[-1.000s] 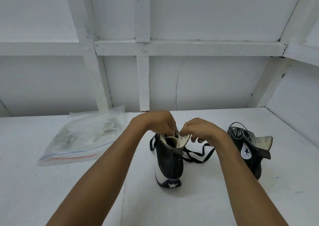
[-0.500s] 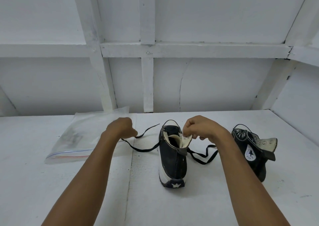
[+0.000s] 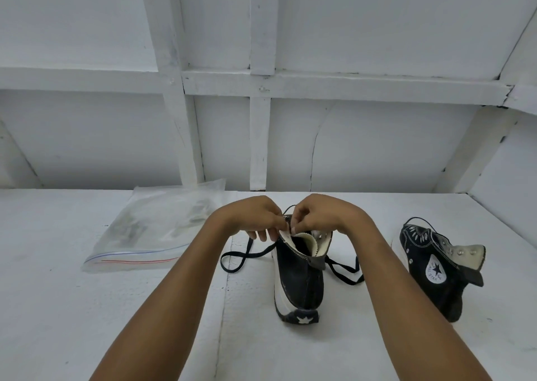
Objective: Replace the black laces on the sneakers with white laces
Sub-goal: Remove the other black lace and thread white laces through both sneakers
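Observation:
A black high-top sneaker (image 3: 299,282) stands on the white table (image 3: 87,322), heel toward me. Its black lace (image 3: 241,257) trails loose on the table to the left and right of it. My left hand (image 3: 255,219) and my right hand (image 3: 322,216) meet over the shoe's open collar, fingers curled and pinching at the upper eyelet flap and lace there. What exactly each fingertip holds is hidden. A second black high-top sneaker (image 3: 436,267) stands to the right, still laced in black, tongue flopped open.
A clear zip bag (image 3: 157,229) with a red and blue seal lies at the left back of the table. White wall panels and beams rise right behind the table. A side wall closes the right end.
My left hand, which had pulled the black lace out to the left, has come back to the shoe's collar beside my right hand. The pulled lace now lies slack on the table.

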Tool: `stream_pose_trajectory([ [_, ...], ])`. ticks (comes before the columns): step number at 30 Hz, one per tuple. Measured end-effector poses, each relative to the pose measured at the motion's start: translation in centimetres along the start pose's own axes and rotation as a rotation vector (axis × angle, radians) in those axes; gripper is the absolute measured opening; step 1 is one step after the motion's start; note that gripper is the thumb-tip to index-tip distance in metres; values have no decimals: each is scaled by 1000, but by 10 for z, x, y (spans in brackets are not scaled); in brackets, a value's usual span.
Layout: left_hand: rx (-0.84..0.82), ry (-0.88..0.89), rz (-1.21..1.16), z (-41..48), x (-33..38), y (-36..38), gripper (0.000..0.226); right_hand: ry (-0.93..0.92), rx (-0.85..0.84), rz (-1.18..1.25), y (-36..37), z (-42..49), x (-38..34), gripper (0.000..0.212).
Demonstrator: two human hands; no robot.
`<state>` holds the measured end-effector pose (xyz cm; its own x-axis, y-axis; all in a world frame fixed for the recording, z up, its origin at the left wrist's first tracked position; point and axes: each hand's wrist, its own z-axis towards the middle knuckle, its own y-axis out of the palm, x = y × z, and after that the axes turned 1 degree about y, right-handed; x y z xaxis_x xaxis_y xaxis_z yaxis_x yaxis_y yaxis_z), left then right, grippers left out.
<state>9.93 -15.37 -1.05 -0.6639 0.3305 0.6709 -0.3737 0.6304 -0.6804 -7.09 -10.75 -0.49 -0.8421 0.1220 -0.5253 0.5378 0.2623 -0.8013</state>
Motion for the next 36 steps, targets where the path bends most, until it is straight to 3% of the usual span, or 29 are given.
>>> stream_pose_trajectory([
  [6,-29,-6,-28,2,-9,-1,14,44,-25,31,0,-2,7,11],
  [11,-38,4,-22,6,-9,-2,10,186,361,88,-4,10,28,13],
  [14,-52,29,-21,7,-9,-2,8,274,443,71,-6,8,42,21],
  [18,-62,30,-17,12,-7,-2,8,118,373,134,-7,-2,36,8],
  [22,-58,22,-5,15,-6,-3,10,-58,230,83,-6,-5,10,14],
  [29,-45,19,-2,17,-7,-2,9,25,-32,-69,-4,7,8,3],
  [31,-41,16,-2,18,-7,-2,11,13,-27,-20,-5,4,12,12],
  [33,-32,18,6,19,-8,-3,13,0,83,93,-8,1,16,13],
  [36,-19,25,27,22,-10,-5,13,20,353,557,-15,3,26,12],
])
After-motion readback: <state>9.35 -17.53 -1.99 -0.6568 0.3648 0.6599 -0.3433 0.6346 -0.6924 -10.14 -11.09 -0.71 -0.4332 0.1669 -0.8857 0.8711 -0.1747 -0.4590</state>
